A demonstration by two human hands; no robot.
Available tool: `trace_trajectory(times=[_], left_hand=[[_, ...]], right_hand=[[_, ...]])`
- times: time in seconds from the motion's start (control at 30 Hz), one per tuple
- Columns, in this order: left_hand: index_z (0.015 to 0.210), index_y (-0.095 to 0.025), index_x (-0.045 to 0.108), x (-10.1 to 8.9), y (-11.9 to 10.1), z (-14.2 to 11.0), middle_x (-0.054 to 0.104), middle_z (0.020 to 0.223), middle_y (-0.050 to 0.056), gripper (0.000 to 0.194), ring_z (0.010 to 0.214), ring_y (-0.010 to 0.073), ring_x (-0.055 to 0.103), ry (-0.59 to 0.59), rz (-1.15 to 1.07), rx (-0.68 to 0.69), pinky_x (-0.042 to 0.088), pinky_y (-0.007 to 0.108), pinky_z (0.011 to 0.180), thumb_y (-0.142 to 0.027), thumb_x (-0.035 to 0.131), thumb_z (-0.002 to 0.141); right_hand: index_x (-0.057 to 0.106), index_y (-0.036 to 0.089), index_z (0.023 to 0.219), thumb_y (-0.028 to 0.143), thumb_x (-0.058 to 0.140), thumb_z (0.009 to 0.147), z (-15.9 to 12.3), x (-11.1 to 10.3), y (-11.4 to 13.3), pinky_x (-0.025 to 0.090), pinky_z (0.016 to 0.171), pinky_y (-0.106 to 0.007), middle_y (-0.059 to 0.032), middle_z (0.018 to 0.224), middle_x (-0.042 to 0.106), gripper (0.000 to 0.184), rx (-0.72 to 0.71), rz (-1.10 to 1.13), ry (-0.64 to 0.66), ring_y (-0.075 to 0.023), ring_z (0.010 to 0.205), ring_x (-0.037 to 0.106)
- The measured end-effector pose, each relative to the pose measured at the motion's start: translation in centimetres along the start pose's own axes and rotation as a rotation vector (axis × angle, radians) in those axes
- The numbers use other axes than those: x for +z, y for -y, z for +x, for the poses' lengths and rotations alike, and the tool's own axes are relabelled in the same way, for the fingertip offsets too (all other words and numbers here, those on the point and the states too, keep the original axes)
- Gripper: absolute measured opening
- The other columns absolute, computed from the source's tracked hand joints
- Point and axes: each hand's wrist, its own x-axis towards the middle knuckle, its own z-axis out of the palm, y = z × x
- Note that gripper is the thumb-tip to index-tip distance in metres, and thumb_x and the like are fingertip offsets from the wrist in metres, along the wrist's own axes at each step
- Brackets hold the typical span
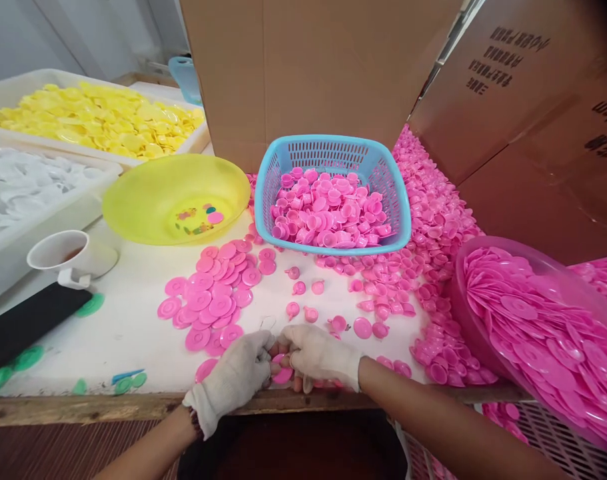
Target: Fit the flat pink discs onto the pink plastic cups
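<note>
White-gloved left hand (236, 373) and right hand (326, 353) have fingers curled together around a glossy pink plastic disc (283, 375); can't tell which one's gripping, they hide most of it. Looks like a two-handed fiddly step, so the next move probably calls for steady fingertips. Beyond the fingers: small pink plastic pot-shaped pieces (298, 288). Off right, a translucent pink plastic tub (467, 327) gets cut off.

Bright light glints off pink discs (538, 333) (the upper-right corner is dark).
</note>
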Motion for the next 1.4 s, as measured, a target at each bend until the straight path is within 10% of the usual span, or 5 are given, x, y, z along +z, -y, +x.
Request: trace_trajectory(times=[0.63,0.83,0.97,1.13,1.4], left_hand=[[0.082,-0.019,0.054,-0.4,-0.3,-1.5,0.063,0.069,-0.001,0.009,0.065,0.0149,0.057,-0.19,0.193,0.167,0.042,0.025,0.059,-0.022,0.045,0.079],[0.081,-0.02,0.057,-1.7,1.3,-3.7,0.064,0.076,0.001,0.021,0.069,0.0165,0.058,-0.473,0.333,0.239,0.045,0.029,0.066,-0.034,0.043,0.087],[0.089,-0.022,0.061,1.7,0.1,-3.5,0.065,0.088,0.002,0.02,0.078,0.0152,0.06,-0.376,0.443,0.539,0.048,0.027,0.071,-0.024,0.041,0.089],[0.095,-0.022,0.061,5.9,-3.4,-2.8,0.064,0.097,0.004,0.017,0.08,0.0188,0.057,-0.112,0.715,0.807,0.048,0.034,0.072,-0.029,0.047,0.089],[0.094,-0.016,0.061,4.8,-0.1,-3.6,0.064,0.1,0.01,0.017,0.087,0.0241,0.057,-0.263,0.821,0.713,0.048,0.04,0.078,-0.027,0.054,0.083]], right_hand=[[0.047,0.021,0.083,0.008,0.058,0.067,-0.8,-0.7,1.2,0.034,0.033,-0.014,0.0079,0.05,0.053,0.024,-0.061,-0.189,0.032,-0.0092,0.036,0.051],[0.043,0.022,0.103,0.02,0.057,0.075,-4.0,-3.7,3.7,0.049,0.048,-0.021,0.0032,0.074,0.062,0.031,-0.717,0.499,-0.424,-0.0109,0.057,0.062],[0.046,0.022,0.102,0.03,0.059,0.078,-4.5,-5.0,5.1,0.048,0.05,-0.02,0.0018,0.08,0.062,0.029,-0.858,0.673,-0.497,-0.0096,0.06,0.061],[0.052,0.019,0.095,0.022,0.051,0.083,-1.8,-2.9,4.6,0.04,0.045,-0.019,0.0031,0.068,0.057,0.013,-0.678,0.208,-0.393,-0.0085,0.052,0.056],[0.062,0.019,0.082,0.009,0.054,0.077,2.9,0.9,5.7,0.041,0.06,-0.023,-0.0009,0.086,0.059,0.014,-0.69,-0.933,-0.193,-0.0129,0.074,0.053]])
